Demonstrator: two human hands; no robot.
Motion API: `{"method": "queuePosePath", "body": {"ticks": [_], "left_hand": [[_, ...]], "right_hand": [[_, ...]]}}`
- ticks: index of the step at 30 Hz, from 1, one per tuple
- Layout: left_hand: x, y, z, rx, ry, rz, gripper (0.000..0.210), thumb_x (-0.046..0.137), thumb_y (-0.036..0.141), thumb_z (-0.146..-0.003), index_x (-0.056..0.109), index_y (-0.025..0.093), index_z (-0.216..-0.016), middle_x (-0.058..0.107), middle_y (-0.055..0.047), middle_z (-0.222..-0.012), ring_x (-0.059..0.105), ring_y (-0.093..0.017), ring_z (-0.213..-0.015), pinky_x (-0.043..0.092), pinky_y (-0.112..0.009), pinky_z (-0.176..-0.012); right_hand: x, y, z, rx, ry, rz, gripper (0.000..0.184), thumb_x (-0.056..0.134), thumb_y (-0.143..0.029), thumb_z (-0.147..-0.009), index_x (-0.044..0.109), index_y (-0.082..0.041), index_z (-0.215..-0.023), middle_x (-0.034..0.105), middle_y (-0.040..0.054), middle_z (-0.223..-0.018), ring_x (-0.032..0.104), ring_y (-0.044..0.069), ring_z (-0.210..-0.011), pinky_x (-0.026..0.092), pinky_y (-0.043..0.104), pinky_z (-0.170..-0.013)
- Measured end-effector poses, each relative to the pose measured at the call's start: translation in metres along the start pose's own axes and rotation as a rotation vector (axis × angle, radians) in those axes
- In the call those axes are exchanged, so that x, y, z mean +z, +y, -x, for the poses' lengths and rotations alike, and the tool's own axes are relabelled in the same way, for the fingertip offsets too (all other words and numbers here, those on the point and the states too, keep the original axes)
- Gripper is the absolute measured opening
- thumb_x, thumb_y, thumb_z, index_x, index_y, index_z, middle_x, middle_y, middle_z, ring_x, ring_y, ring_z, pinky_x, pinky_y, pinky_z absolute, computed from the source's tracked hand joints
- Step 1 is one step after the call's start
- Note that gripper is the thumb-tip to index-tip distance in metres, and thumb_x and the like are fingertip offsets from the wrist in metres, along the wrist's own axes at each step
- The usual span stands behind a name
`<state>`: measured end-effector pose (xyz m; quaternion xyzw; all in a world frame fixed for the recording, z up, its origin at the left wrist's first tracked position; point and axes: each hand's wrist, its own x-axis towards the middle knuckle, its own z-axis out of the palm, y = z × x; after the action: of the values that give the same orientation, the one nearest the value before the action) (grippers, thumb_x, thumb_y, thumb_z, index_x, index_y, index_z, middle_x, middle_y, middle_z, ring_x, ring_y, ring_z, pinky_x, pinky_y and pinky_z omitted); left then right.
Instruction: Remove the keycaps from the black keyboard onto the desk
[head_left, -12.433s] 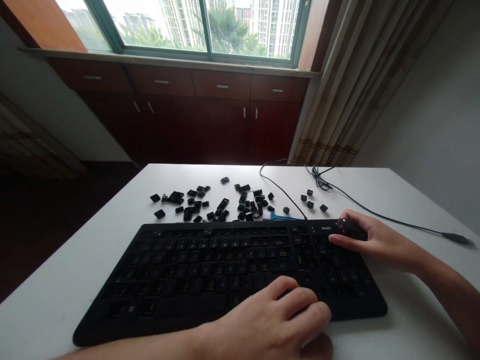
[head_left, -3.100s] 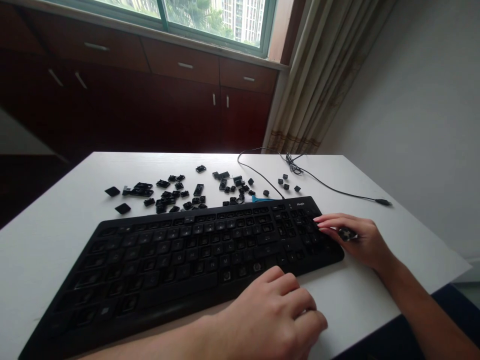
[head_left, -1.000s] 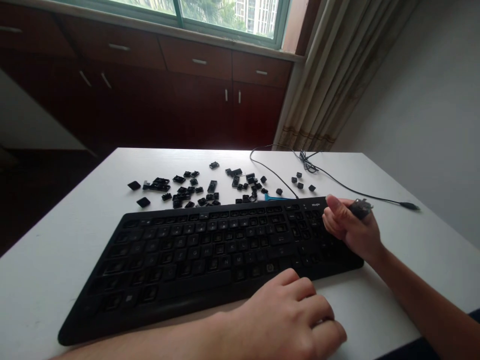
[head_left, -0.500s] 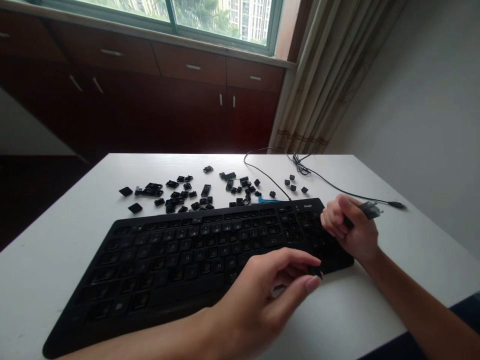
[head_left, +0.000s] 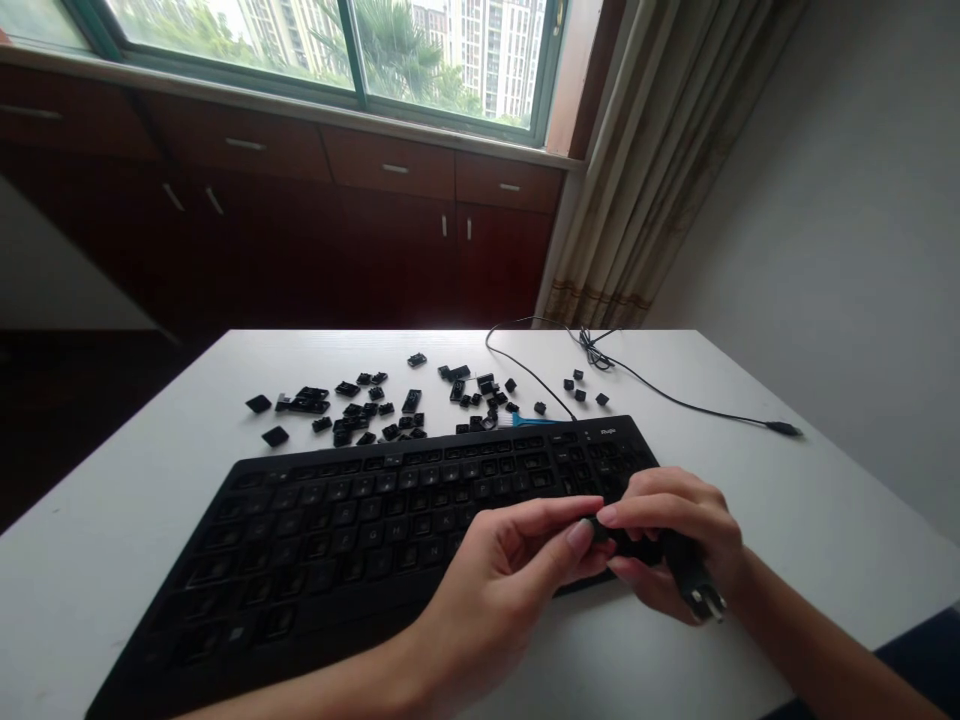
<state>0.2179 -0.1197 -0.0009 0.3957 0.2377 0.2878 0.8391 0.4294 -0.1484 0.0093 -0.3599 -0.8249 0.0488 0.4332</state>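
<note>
My left hand (head_left: 499, 575) pinches a small black keycap (head_left: 598, 530) between thumb and fingertips, mostly hidden by the fingers. Fingertips of my right hand (head_left: 686, 515) meet it from the other side. Tucked in my right palm is a black tool with metal prongs (head_left: 686, 575), which looks like a keycap puller, its tips pointing down toward me. Both hands are above the right part of a black keyboard (head_left: 352, 590). Many of its key positions lack caps, showing open sockets.
Several loose black keycaps (head_left: 411, 401) lie scattered behind the keyboard on the white table (head_left: 817, 520). A blue-handled brush (head_left: 534, 421) rests at its back edge. The keyboard's cable (head_left: 682, 404) runs to the right, partly bundled, ending in a plug (head_left: 784, 428).
My right hand has come down and left to my left hand, and its fingertips now reach the keycap. The tool has turned its prongs downward. The view has tilted up slightly.
</note>
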Motion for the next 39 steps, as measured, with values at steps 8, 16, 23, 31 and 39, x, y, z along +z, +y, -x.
{"method": "queuePosePath", "body": {"ticks": [8, 16, 23, 31, 39], "left_hand": [[-0.001, 0.001, 0.001, 0.034, -0.035, 0.059, 0.034, 0.074, 0.028, -0.088, 0.073, 0.018, -0.121, 0.074, -0.01, -0.12, 0.068, -0.027, -0.117, 0.05, -0.04, -0.11], [-0.006, -0.007, 0.002, 0.061, -0.065, 0.06, 0.046, 0.065, 0.016, -0.092, 0.062, 0.023, -0.137, 0.061, -0.007, -0.143, 0.055, -0.025, -0.135, 0.044, -0.038, -0.116], [-0.003, 0.003, 0.015, 0.19, -0.22, -0.21, 0.064, 0.052, 0.01, -0.095, 0.032, 0.023, -0.155, 0.043, -0.013, -0.157, 0.044, -0.023, -0.144, 0.041, -0.042, -0.119], [-0.06, 0.047, 0.037, 0.527, 0.007, -1.225, 0.046, 0.055, 0.01, -0.093, 0.051, 0.026, -0.136, 0.06, -0.007, -0.131, 0.062, -0.018, -0.113, 0.058, -0.033, -0.096], [-0.074, 0.046, 0.043, 0.832, -0.02, -1.674, 0.037, 0.059, 0.01, -0.091, 0.057, 0.016, -0.128, 0.067, -0.009, -0.118, 0.061, -0.021, -0.103, 0.056, -0.037, -0.09]], "right_hand": [[0.004, 0.003, 0.001, -0.008, -0.021, 0.021, 0.038, 0.073, -0.019, -0.077, 0.066, -0.025, -0.114, 0.067, -0.0015, -0.063, 0.061, 0.014, -0.05, 0.049, 0.026, -0.048], [0.006, 0.009, 0.004, 0.024, -0.048, -0.031, 0.043, 0.079, -0.014, -0.075, 0.066, -0.023, -0.115, 0.068, -0.0016, -0.07, 0.06, 0.011, -0.053, 0.049, 0.023, -0.05], [0.004, 0.006, 0.007, 0.023, -0.04, -0.055, 0.041, 0.079, -0.01, -0.075, 0.069, -0.023, -0.111, 0.068, 0.0039, -0.086, 0.062, 0.012, -0.06, 0.054, 0.023, -0.054], [0.006, 0.002, -0.002, 0.224, -0.009, -0.092, 0.031, 0.074, -0.009, -0.081, 0.065, -0.023, -0.107, 0.07, 0.0032, -0.094, 0.06, 0.01, -0.062, 0.053, 0.021, -0.053], [0.021, -0.005, -0.034, 0.203, -0.102, -0.171, 0.026, 0.075, -0.011, -0.081, 0.064, -0.022, -0.102, 0.073, 0.0038, -0.101, 0.069, 0.012, -0.077, 0.057, 0.022, -0.063]]}}
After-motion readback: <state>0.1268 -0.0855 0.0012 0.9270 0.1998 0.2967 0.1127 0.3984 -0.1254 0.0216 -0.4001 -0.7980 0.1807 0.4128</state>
